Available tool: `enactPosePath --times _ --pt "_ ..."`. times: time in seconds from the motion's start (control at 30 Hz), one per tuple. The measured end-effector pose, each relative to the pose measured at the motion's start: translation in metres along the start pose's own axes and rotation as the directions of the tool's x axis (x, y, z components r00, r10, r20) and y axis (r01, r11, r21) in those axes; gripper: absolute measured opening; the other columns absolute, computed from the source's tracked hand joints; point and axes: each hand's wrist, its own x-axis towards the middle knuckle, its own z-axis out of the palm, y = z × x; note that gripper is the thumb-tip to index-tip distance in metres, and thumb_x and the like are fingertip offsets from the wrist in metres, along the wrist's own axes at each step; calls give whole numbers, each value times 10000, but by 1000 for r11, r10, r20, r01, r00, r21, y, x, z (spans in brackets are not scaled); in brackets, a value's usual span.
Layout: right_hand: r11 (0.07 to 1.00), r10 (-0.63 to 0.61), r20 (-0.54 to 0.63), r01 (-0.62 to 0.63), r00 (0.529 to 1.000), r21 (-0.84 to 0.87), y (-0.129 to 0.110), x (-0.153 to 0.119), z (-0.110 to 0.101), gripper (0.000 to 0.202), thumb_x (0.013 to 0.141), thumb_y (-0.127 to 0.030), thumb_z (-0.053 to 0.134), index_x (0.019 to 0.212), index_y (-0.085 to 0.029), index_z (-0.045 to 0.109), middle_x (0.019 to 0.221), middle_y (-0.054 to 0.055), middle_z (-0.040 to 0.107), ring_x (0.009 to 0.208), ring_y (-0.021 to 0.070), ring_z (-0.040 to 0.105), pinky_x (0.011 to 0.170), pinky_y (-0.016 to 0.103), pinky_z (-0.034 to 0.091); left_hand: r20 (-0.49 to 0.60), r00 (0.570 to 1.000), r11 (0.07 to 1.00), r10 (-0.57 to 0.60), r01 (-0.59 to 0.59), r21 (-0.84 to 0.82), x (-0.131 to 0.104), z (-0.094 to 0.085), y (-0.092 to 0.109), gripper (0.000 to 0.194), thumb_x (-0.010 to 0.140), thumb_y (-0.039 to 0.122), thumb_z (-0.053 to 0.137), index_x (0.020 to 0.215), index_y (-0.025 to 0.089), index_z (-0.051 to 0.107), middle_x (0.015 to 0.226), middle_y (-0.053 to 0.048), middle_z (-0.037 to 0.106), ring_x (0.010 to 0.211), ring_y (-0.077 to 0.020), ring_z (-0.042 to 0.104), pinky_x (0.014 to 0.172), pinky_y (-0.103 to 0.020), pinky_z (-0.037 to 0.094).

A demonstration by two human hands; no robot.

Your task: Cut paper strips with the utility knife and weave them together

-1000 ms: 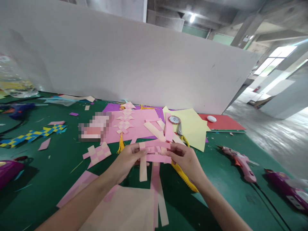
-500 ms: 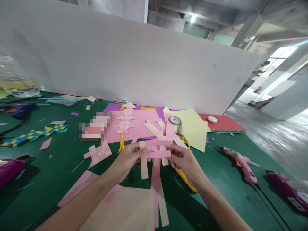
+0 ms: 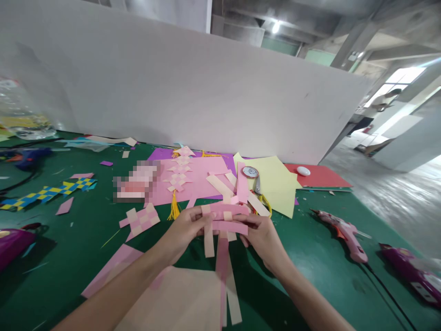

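Observation:
Between my hands is a loose weave of pink and cream paper strips (image 3: 229, 226), raised a little over the green table. My left hand (image 3: 189, 225) pinches its left side, thumb on top, where a cream strip hangs down. On the right, my right hand (image 3: 260, 234) has its fingers at the ends of the pink strips, some of them hidden behind the paper. Long pink and cream strips (image 3: 223, 262) lie below the weave. A finished pink and cream woven piece (image 3: 140, 220) rests to the left of my left hand.
Behind are scissors (image 3: 264, 202), a tape roll (image 3: 250, 172), pink sheets (image 3: 210, 165) and a tasselled woven chain (image 3: 179, 172). A pink glue gun (image 3: 344, 232) with its cord lies right. Cream paper (image 3: 172, 299) lies in front. A white board (image 3: 193, 82) stands along the back.
The weave has shifted slightly right and its strips sit at a different angle. My right fingers have changed position on it. A yellow ridged thing below my right hand no longer shows.

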Motion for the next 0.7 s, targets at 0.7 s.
enactPosePath --times 0.7 --pt "873 -394 17 380 919 -306 4 -5 4 339 751 -98 510 1010 -209 698 854 51 686 739 177 610 678 283 482 37 999 995 19 -15 -95 -1 2 2 254 792 354 642 980 192 695 902 -61 679 832 -186 609 817 -334 485"
